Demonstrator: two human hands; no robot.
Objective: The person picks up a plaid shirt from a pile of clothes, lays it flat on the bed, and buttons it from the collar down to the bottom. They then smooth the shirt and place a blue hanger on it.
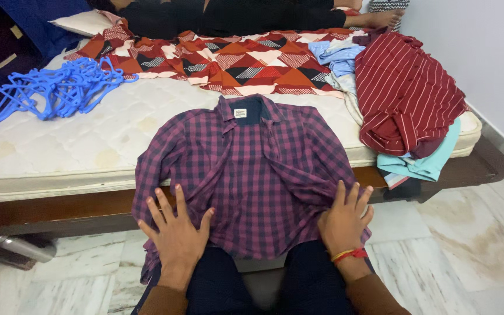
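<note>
Across a bare quilted mattress, both open palms, left hand at seven o'clock, right hand at five, are pressing a purple checked cotton shirt flat, gripping nothing, smoothing its hem.

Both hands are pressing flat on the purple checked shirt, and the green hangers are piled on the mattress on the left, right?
Not quite: the hangers are blue, not green. The head view shows them piled on the mattress on the left. The rest holds: the left hand and the right hand both lie flat, fingers spread, on the purple checked shirt.
</note>
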